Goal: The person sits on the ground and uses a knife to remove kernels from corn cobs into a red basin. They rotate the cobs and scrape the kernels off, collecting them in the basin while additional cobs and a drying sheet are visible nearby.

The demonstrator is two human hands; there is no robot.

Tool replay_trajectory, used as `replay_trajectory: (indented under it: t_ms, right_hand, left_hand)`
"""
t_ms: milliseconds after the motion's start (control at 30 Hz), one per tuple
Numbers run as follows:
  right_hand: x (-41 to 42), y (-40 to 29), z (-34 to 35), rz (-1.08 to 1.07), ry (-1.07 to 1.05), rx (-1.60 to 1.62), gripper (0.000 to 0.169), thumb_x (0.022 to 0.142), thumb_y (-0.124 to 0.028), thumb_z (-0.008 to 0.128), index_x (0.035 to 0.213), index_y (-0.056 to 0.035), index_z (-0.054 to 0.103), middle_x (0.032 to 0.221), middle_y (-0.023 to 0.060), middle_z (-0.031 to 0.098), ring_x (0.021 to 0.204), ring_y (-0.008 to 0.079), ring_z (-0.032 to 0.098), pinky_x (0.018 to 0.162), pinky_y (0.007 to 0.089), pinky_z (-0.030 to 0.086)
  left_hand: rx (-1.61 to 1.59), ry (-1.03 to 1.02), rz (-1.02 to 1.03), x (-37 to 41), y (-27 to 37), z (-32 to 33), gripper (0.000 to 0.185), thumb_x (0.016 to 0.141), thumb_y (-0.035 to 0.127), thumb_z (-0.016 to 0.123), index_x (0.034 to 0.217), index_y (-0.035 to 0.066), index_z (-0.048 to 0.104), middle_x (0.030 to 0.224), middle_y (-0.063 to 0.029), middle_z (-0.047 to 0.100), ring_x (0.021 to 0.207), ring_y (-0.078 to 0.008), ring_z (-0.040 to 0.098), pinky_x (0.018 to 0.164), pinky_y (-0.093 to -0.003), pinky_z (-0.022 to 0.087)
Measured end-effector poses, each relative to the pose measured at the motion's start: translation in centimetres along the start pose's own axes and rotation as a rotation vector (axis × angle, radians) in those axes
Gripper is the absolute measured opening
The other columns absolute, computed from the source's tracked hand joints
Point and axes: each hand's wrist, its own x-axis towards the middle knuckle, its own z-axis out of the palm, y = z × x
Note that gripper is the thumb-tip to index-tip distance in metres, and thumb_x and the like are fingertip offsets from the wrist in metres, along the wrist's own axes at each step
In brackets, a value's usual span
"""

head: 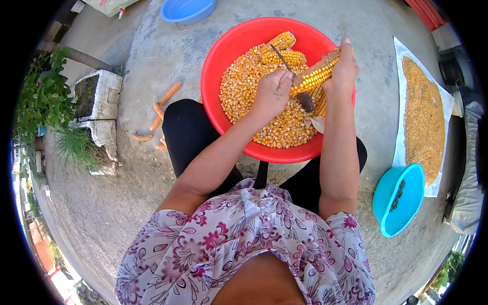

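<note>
A red plastic basin [213,57] between my knees holds loose corn kernels [244,87] and several whole cobs, two of them [282,40] near its far side. Over its right half I hold a partly shelled yellow corn cob [318,76]. My right hand [345,66] grips the cob's far end, thumb up. At the near end my left hand [273,91] is closed, thumb against a dark, thin pointed tool [281,57] that stands out above the fist. A dark wooden piece [306,102] shows under the cob; whether it belongs to the tool, I cannot tell.
Bare cobs [169,93] lie on the concrete at left, near white planters [108,91]. A blue basin [187,11] stands beyond the red one. At right are a white sheet [400,114] spread with yellow grain and a turquoise basin [381,206] with dark bits inside.
</note>
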Motion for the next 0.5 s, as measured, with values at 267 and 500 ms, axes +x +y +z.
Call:
replay_trajectory:
  t_ms: [267, 500]
  right_hand:
    - [-0.2, -1.1, 0.0, -0.001, 0.018, 0.008, 0.03, 0.084, -0.027, 0.063, 0.087, -0.0012, 0.049, 0.078, 0.0076, 0.056, 0.067, 0.0169, 0.056, 0.06, 0.0335, 0.048]
    - [-0.2, -0.3, 0.1, -0.071, 0.015, -0.057, 0.027, 0.083, -0.027, 0.064, 0.082, -0.0045, 0.049, 0.07, 0.0011, 0.052, 0.059, 0.0104, 0.048, 0.054, 0.0277, 0.041]
  left_hand:
    - [-0.103, -0.254, -0.201, 0.2, 2.0, -1.3, 0.021, 0.089, 0.017, 0.052, 0.102, 0.003, 0.062, 0.074, 0.001, 0.057, 0.059, -0.0031, 0.047, 0.052, -0.0198, 0.039]
    - [0.287, -0.273, -0.033, -0.4, 2.8, -1.5, 0.025, 0.08, 0.01, 0.052, 0.101, 0.0, 0.061, 0.06, -0.004, 0.048, 0.053, -0.007, 0.043, 0.05, -0.0251, 0.038]
